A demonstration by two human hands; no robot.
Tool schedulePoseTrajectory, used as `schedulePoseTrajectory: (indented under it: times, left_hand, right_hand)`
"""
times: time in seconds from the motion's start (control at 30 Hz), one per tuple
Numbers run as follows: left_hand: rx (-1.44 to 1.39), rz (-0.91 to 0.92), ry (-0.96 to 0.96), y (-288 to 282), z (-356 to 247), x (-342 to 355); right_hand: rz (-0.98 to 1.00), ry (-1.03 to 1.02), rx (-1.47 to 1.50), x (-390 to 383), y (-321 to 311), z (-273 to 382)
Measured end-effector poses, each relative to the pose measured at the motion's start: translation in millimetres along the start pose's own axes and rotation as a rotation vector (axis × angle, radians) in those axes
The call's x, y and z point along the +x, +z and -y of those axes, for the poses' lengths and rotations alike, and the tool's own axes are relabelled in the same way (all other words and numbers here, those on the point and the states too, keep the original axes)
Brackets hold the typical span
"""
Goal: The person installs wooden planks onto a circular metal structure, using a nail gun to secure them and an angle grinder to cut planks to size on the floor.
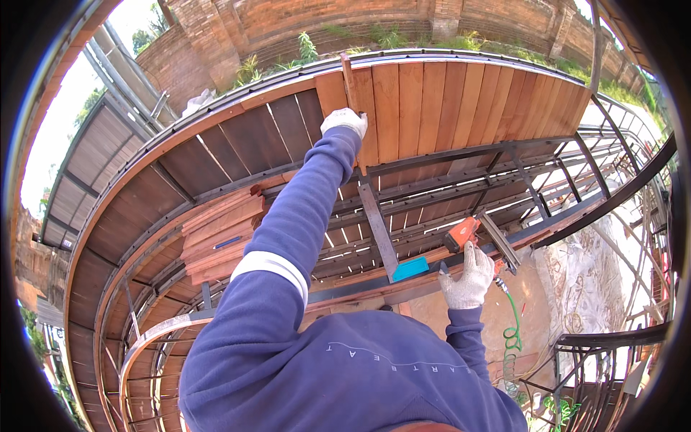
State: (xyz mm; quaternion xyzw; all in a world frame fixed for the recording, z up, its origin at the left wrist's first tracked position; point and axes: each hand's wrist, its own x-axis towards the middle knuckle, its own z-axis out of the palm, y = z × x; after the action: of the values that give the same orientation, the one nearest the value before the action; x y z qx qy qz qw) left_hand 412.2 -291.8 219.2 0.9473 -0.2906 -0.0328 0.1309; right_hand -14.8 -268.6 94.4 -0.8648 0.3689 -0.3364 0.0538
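Observation:
My left hand (pixel 344 121), in a white glove, reaches far forward and is closed around a narrow wooden strip (pixel 350 79). That strip stands up against a row of fitted reddish-brown boards (pixel 410 108). Beside it on the left is a single board (pixel 330 92) of the same colour. My right hand (pixel 471 279), also gloved, is closed over the handle of an orange and black nail gun (pixel 462 233), mostly hiding the handle. A green coiled air hose (pixel 513 317) runs down from the tool's end. Near its nose lies a bright teal piece (pixel 410 269) on a dark metal beam.
A stack of loose boards (pixel 223 230) with a blue pen (pixel 227 243) on top lies to the left. Dark metal frame bars (pixel 378 223) cross in front of me. Curved tiers stretch left, a brick wall (pixel 389 29) stands behind, and plastic sheeting (pixel 583 281) is at right.

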Motion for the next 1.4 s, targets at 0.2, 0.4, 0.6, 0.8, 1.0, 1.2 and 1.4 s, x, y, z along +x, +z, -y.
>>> schedulePoseTrajectory:
  times: [0.2, 0.4, 0.6, 0.8, 1.0, 1.2, 1.4]
  left_hand:
    - [0.054, 0.002, 0.007, -8, -3, -8]
    - [0.051, -0.023, 0.036, -11, -7, -18]
    - [-0.137, -0.044, 0.233, -56, 21, -44]
    - [-1.063, -0.165, 0.04, -21, 128, -126]
    - [-1.357, -0.189, -0.076, 29, 191, -204]
    - [-1.327, -0.135, -0.141, 37, 218, -260]
    - [-1.565, -0.345, -0.276, 17, 242, -296]
  right_hand:
    - [0.012, 0.066, 0.04, -44, -3, -12]
    - [0.009, 0.088, 0.07, -23, 10, -20]
    - [-0.051, 0.005, 0.148, 2, 7, -17]
    - [-0.087, 0.02, 0.331, -7, 5, 0]
    - [0.142, -0.184, 0.527, 14, -4, 47]
    - [0.486, -0.412, 0.757, 32, 25, 108]
    - [0.903, -0.484, 0.854, 8, 48, 138]
